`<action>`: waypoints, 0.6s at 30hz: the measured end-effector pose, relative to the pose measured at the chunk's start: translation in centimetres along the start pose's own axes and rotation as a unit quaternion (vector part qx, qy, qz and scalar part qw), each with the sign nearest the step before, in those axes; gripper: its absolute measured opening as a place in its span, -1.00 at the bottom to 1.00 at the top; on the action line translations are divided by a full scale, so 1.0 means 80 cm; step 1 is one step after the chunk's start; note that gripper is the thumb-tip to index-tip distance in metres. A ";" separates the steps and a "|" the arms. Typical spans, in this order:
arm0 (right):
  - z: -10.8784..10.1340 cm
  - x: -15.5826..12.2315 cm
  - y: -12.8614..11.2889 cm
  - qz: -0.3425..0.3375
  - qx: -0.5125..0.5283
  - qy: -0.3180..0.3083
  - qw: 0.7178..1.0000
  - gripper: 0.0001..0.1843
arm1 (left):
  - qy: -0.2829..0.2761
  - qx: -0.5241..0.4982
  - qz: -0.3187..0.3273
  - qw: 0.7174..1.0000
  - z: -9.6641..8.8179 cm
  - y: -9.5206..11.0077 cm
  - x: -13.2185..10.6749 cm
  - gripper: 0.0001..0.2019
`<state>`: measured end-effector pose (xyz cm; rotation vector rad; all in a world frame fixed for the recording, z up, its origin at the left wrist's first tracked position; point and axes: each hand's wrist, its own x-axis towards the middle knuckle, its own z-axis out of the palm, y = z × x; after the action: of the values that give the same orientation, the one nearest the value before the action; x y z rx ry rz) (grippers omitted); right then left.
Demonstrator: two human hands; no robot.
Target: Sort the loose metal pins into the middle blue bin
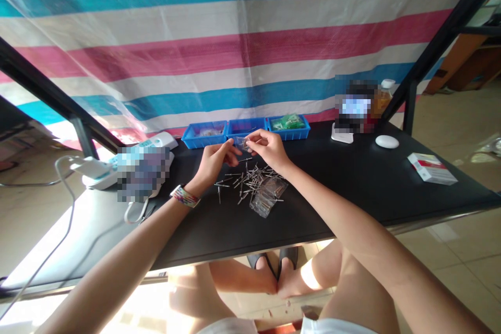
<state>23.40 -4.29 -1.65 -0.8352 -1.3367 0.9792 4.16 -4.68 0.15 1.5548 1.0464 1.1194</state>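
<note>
Both hands meet above the black table (352,188). My left hand (214,160) and my right hand (266,148) pinch a small clear plastic bag (241,142) between their fingertips. Below them lies a scattered pile of thin metal pins (246,177). Several small clear bags (268,195) lie beside the pins. A coloured bracelet (185,195) is on my left wrist.
Three blue bins (246,128) stand at the table's back edge before a striped tarp. A white device with cable (97,169) sits at the left. A white oval object (386,141), a bottle (382,96) and a red-white box (431,168) lie at the right.
</note>
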 end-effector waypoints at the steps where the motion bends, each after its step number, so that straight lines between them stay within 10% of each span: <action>1: 0.000 0.000 0.000 -0.006 -0.008 -0.006 1.000 -0.78 | -0.004 -0.014 -0.015 1.000 0.000 0.000 0.000 -0.48; 18: -0.003 -0.002 0.003 -0.098 -0.102 -0.015 0.990 -0.90 | 0.000 -0.097 -0.071 0.993 -0.003 0.002 0.003 -0.64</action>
<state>23.60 -4.31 -1.93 -0.8252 -1.5329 0.7118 4.03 -4.45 0.39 1.3067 1.0000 1.0888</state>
